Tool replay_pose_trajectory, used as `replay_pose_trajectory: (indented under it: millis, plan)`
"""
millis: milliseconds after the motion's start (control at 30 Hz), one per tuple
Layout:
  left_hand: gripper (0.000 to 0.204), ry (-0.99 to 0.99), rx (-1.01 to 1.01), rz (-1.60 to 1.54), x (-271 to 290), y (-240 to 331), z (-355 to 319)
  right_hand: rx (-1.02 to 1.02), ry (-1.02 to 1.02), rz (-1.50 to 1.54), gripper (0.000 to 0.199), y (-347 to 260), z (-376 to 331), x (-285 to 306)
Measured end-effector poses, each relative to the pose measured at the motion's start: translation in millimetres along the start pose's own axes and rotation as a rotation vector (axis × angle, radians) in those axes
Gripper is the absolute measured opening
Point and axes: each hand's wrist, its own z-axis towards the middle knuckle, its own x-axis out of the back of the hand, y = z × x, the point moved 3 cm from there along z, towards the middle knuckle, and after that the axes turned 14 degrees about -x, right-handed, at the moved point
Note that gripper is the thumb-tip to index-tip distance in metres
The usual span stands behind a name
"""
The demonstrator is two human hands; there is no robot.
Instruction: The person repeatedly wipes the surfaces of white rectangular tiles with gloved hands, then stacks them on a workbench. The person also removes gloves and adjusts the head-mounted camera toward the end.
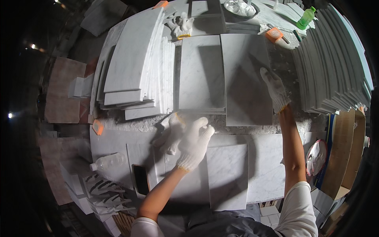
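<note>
My right hand, in a white knit glove, lies over the right edge of a grey-white marble tile, its fingers stretched out along the surface. Left of that tile is a second marble tile, lying on others. My left hand, also gloved, is smeared by motion over the near part of the table, so its finger pose is unclear. Beside it lies a loose white glove. Below the left hand, another marble tile rests near the table's front edge.
Tall tile stacks stand at left and right. Farther back are a white glove, a bowl, an orange block and a green bottle. Nearer lie a clear bottle, a phone and a cardboard box.
</note>
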Motion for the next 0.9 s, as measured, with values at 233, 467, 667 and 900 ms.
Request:
replay_pose_trajectory:
  millis: [233,467,667,900]
  plan:
    - [0.030,0.021,0.107,0.007,-11.3,-18.5,-16.2,-0.179,0.027,-0.148,0.060,2.0,50.4,-0.4]
    - [0.029,-0.021,0.007,0.052,-30.5,-29.9,-21.3,-0.179,-0.109,-0.032,0.068,25.7,85.9,-5.9]
    - [0.032,-0.284,0.045,0.065,-30.2,-12.8,-10.7,-0.218,-0.024,-0.081,0.064,24.1,81.8,-5.5]
    - [0.038,-0.471,-0.113,0.101,-22.1,20.3,-15.7,-0.209,-0.075,-0.046,0.069,12.7,74.6,-13.4]
